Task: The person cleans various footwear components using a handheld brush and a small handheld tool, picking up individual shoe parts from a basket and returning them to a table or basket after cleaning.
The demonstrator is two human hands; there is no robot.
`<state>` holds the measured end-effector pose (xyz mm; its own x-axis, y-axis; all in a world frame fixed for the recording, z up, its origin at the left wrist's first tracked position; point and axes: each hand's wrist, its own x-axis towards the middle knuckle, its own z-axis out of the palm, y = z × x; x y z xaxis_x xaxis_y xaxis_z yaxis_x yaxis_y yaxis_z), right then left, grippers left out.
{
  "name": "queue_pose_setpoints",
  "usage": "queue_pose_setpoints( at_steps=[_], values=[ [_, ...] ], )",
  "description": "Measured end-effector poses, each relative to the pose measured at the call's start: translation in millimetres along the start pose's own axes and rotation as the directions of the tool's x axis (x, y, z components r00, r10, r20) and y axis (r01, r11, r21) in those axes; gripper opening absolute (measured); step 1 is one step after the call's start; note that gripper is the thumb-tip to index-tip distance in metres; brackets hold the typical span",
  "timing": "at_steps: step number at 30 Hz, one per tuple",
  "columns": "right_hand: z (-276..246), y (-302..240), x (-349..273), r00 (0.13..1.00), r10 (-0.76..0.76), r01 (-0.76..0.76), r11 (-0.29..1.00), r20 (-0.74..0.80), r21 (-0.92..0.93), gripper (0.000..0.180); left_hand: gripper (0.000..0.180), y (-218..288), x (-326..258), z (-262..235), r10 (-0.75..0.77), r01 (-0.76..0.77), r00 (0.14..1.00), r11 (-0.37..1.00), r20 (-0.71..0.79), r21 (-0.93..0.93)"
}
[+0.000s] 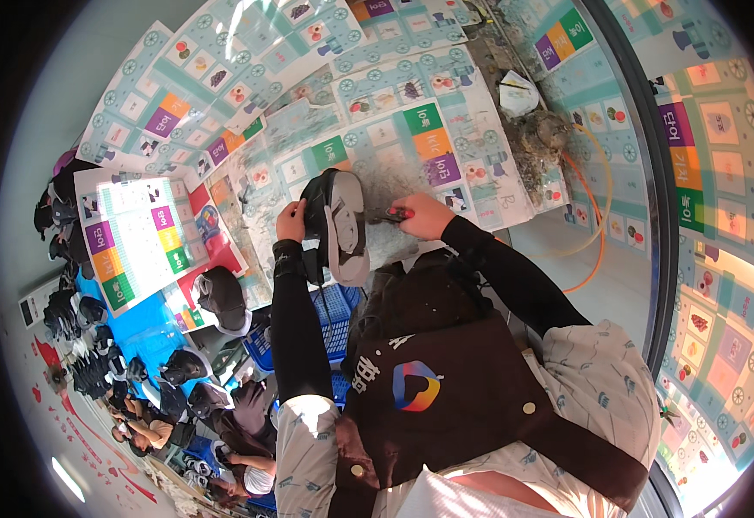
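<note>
Head view: with the shoe point(342, 226) over the worktop's point(394, 183) near edge, your left hand point(290, 222) grasps it while your right hand point(424, 217) clenches a red-handled tool point(402, 213) beside it, apparently mid-trimming or cleaning, which calls for steady support.

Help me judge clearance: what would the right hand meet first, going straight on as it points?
The right hand, small red-and-dark tool leading, would probably first meet the grey-white sole of the black shoe in the left hand, though depth is unclear.
</note>
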<state>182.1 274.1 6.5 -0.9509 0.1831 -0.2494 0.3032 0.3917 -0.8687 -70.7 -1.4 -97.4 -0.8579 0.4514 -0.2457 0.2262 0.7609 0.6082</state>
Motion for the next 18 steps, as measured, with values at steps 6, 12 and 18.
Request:
queue_pose_setpoints(
  at_steps=[6,12,18],
  values=[
    [3.2,-12.7,-1.0,0.976,0.186,-0.206,0.956,0.113,0.211,0.04,0.034,-19.2,-19.9,4.8,0.02,-0.022,0.999,0.998,-0.028,-0.051],
    [1.8,-18.1,-0.5,0.975,0.182,-0.199,0.97,0.128,0.137,0.036,0.035,-19.5,-25.1,6.9,-0.024,0.02,0.999,0.997,-0.048,-0.081],
    [6.9,-24.0,-9.7,0.954,0.181,-0.207,0.975,0.24,0.085,0.036,0.037,-18.7,-25.9,6.5,-0.024,0.021,0.999,0.998,-0.049,-0.061]
  ],
)
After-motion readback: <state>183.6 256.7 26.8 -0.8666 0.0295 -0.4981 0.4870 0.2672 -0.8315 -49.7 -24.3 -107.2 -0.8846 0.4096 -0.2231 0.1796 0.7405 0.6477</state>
